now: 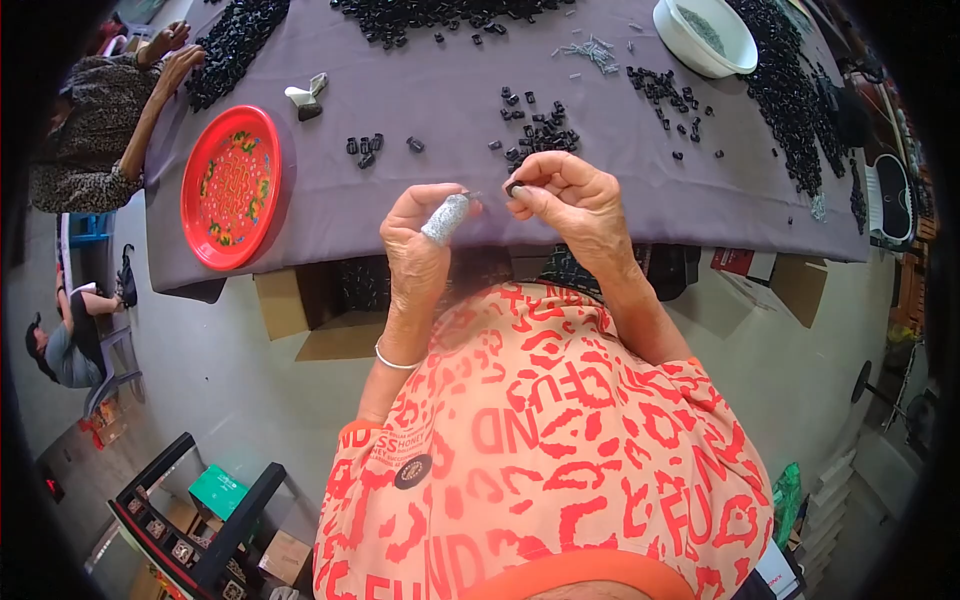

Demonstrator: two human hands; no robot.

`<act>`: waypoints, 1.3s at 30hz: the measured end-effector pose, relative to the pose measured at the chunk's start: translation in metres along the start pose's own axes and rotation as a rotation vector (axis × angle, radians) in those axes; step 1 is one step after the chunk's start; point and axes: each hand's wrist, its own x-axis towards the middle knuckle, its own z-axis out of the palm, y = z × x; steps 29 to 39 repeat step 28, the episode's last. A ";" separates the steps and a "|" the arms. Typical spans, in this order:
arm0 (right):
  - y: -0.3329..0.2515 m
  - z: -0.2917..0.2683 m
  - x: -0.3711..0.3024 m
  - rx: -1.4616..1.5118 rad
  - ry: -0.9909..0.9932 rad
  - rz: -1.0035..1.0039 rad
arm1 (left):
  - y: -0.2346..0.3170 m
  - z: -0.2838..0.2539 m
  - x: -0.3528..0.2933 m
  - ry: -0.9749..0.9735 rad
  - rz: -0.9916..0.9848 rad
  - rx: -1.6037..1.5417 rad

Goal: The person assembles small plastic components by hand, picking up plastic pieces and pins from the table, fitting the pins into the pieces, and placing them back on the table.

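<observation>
Over the near edge of the cloth, my left hand (416, 240) is closed in a pinch, its thumb wrapped in a silvery covering. A small metal pin (473, 195) seems to stick out at its fingertips. Just to the right, my right hand (580, 205) pinches a small black plastic piece (514, 188) between thumb and fingers. The two hands are close but apart. Beyond the right hand lies a loose heap of like black pieces (545, 137). A smaller group of them (365, 148) lies beyond the left hand.
A red floral tray (271, 195) lies at the left on the grey-covered table (330, 215). Metal pins (592, 52) are scattered at the back, beside a white bowl (668, 30). Big black piles line the far and right edges. Another person's hands (178, 65) work at far left.
</observation>
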 end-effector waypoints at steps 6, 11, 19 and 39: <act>0.003 0.006 -0.007 -0.056 0.061 -0.102 | 0.007 0.016 -0.008 0.036 -0.008 -0.004; -0.004 0.013 -0.013 -0.033 0.092 -0.075 | 0.009 0.018 -0.010 0.032 0.014 0.051; 0.000 0.013 -0.016 -0.116 0.069 -0.078 | 0.010 0.021 -0.012 0.015 0.042 0.130; 0.002 0.011 -0.017 -0.111 0.066 -0.039 | 0.008 0.019 -0.015 0.024 0.089 0.340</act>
